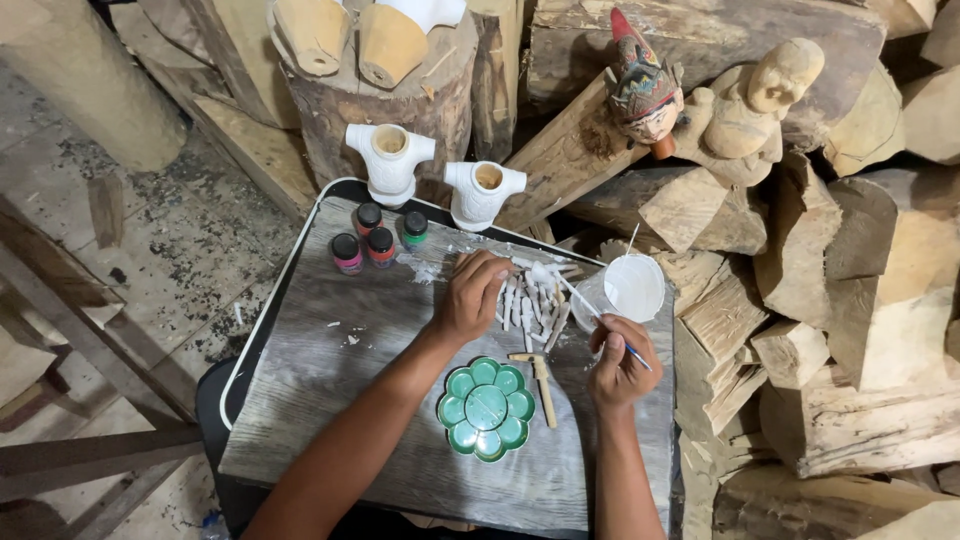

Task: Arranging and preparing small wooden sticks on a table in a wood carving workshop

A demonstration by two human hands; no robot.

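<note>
My right hand pinches a thin brush; my left hand presses down on white painted sticks mid-surface, partly hiding them. Bare board lies leftward; logs crowd the right edge.

Beyond the grip stand four small paint bottles and two white carved wooden torsos; nearer lies a green flower-shaped palette on the grey counter.
</note>
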